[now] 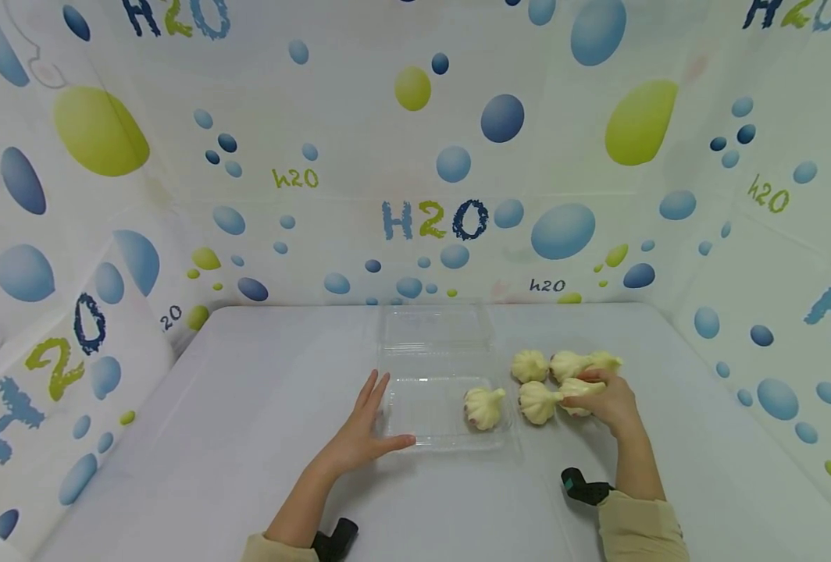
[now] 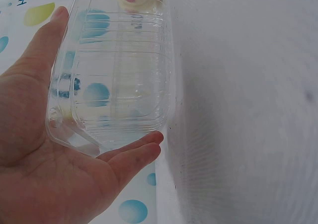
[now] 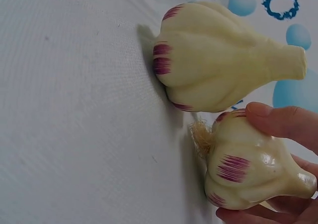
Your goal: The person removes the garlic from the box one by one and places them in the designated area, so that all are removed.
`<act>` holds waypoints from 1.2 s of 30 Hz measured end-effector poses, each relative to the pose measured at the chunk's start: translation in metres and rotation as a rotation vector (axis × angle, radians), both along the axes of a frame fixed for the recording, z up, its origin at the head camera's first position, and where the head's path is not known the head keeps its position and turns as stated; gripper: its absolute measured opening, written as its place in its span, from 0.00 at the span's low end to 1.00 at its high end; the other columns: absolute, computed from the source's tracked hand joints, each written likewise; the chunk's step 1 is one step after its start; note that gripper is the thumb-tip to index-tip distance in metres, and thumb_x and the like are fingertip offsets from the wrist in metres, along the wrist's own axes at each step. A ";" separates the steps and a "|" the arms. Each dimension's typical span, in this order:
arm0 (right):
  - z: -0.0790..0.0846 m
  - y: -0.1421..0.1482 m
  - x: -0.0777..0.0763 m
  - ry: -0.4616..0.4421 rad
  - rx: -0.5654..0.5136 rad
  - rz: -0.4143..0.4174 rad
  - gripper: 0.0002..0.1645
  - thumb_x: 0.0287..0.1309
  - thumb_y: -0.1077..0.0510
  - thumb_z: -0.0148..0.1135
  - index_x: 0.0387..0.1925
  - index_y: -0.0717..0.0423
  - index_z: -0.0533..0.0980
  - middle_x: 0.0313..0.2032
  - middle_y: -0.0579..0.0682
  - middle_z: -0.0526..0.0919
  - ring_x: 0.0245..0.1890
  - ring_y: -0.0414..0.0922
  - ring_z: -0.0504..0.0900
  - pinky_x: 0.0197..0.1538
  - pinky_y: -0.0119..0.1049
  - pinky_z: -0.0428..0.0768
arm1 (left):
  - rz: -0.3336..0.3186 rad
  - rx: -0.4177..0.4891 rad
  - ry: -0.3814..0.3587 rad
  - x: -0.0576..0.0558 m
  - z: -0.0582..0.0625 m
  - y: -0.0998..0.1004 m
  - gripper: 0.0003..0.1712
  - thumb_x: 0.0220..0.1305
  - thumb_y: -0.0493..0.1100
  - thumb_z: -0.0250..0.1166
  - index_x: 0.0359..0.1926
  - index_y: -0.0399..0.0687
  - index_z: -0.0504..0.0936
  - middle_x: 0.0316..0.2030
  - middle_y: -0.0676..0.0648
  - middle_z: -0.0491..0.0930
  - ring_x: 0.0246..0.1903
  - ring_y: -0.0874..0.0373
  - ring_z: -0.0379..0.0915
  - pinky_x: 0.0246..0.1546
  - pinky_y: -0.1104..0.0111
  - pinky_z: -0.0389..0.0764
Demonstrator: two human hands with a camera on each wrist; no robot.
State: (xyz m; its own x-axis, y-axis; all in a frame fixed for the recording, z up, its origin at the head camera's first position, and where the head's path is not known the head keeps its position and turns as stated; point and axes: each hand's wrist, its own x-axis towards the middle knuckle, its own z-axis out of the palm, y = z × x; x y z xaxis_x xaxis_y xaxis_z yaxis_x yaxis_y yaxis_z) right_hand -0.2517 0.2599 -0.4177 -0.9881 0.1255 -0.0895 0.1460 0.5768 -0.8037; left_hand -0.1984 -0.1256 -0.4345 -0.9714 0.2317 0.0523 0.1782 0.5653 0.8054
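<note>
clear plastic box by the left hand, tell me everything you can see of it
The clear plastic box is a thin, see-through hinged clamshell with ribbed walls and rounded corners. It lies open on the white table, its lid folded flat behind the tray. One garlic bulb lies in the tray's right end. The left hand rests against its left edge, fingers straight. The other garlic bulbs lie outside, to its right.

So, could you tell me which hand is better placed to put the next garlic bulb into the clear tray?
The right hand: its grip is already round a garlic bulb beside the loose bulbs. The left hand lies flat against the clear tray, steadying it.
</note>
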 end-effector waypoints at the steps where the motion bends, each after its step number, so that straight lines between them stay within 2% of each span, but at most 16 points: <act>1: 0.000 0.000 0.000 -0.002 0.002 -0.001 0.43 0.37 0.54 0.75 0.54 0.69 0.67 0.56 0.73 0.62 0.52 0.63 0.63 0.50 0.54 0.67 | 0.000 -0.001 0.000 0.000 0.000 0.000 0.61 0.46 0.52 0.73 0.72 0.52 0.42 0.71 0.43 0.32 0.67 0.39 0.37 0.56 0.39 0.55; 15: 0.003 0.001 0.005 0.016 -0.010 0.020 0.46 0.37 0.51 0.76 0.55 0.69 0.66 0.55 0.69 0.68 0.54 0.62 0.65 0.52 0.51 0.69 | 0.001 -0.012 -0.002 0.001 -0.001 0.000 0.61 0.45 0.55 0.72 0.72 0.50 0.43 0.71 0.43 0.32 0.67 0.39 0.38 0.56 0.40 0.56; 26: 0.007 0.004 0.006 0.013 -0.008 0.034 0.45 0.41 0.50 0.74 0.56 0.69 0.66 0.55 0.70 0.68 0.54 0.63 0.65 0.51 0.53 0.69 | -0.013 -0.014 0.004 -0.001 -0.001 -0.002 0.61 0.46 0.57 0.71 0.72 0.53 0.42 0.71 0.43 0.31 0.67 0.39 0.38 0.56 0.41 0.57; 36: 0.018 0.005 0.008 0.032 -0.001 0.016 0.43 0.45 0.49 0.71 0.58 0.68 0.64 0.58 0.68 0.65 0.57 0.64 0.65 0.52 0.54 0.70 | -0.024 -0.015 0.027 -0.001 -0.001 -0.002 0.59 0.46 0.56 0.72 0.72 0.53 0.45 0.70 0.42 0.32 0.66 0.38 0.42 0.55 0.43 0.60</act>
